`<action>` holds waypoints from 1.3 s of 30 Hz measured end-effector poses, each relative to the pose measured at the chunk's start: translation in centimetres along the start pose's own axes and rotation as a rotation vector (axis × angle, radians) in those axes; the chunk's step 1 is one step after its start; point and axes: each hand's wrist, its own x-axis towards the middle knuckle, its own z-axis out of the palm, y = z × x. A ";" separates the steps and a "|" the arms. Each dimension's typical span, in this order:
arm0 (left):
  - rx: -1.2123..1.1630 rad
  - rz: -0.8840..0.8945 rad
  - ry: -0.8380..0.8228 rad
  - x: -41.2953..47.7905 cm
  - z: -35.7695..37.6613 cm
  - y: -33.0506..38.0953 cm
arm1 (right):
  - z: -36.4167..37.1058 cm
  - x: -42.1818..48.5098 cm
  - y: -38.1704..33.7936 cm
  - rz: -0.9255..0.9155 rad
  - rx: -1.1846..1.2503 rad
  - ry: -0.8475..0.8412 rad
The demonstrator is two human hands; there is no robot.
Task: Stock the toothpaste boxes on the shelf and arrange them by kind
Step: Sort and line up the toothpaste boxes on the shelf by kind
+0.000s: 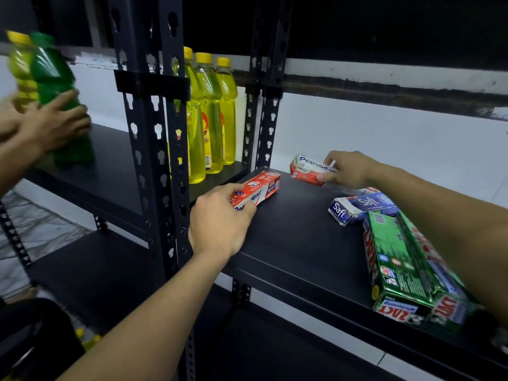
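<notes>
Grouping the reds, by the look of it: left hand (220, 224) has fingers curled over the near end of a long red Pepsodent box (258, 188), which lies flat at the left front corner of the shelf (297, 237), angled toward the back. Right hand (350, 169) pinches a second Pepsodent box (308, 169) near the back, thumb below, fingers on top; can't tell if that box rests on the board or is lifted. Blue Safi boxes (362, 206) sit mid-right, partly under the right forearm. Green Zact boxes (395, 270) lie loosely together at right front, ends close to the lip. To do it well: bring both reds side by side, long edges parallel, same face up, squared to the shelf front. Bare board between them, so a slide should work. Risk: right forearm crosses above Safi and Zact, and a low sweep could push Zact off the edge. Yellow bottles (211, 114) and another person's hand (52, 122) on a green bottle (55, 86) are in the next bay, no conflict.
</notes>
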 end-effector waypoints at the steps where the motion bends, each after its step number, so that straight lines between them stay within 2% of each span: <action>1: -0.001 -0.003 -0.004 0.0 0.0 0.0 | 0.3 0.2 -0.1 0.033 0.000 0.008; 6: -0.003 -0.002 -0.055 0.1 -0.2 0.0 | 1.0 -0.3 -0.6 0.013 -0.068 -0.050; 8: -0.013 -0.009 -0.066 0.1 -0.2 0.0 | 0.6 -0.9 -0.2 -0.006 -0.016 -0.031; 11: -0.031 -0.029 -0.071 0.0 -0.2 0.0 | -0.5 -1.9 1.7 0.051 0.130 -0.015; 15: -0.045 -0.044 -0.089 0.0 -0.3 -0.1 | -0.9 -2.8 3.6 0.162 0.147 -0.108; 17: -0.052 -0.043 -0.099 0.0 -0.4 0.0 | -0.6 -2.8 3.8 0.174 0.176 -0.091; 22: -0.059 -0.047 -0.104 0.0 -0.4 0.1 | 0.3 -2.0 2.8 0.146 0.083 -0.140; 31: -0.064 -0.051 -0.100 0.0 -0.5 0.1 | 1.0 -0.8 -1.1 0.125 0.051 -0.063; 39: -0.069 -0.045 -0.104 0.0 -0.5 0.2 | 1.4 -1.1 0.3 0.146 0.244 -0.042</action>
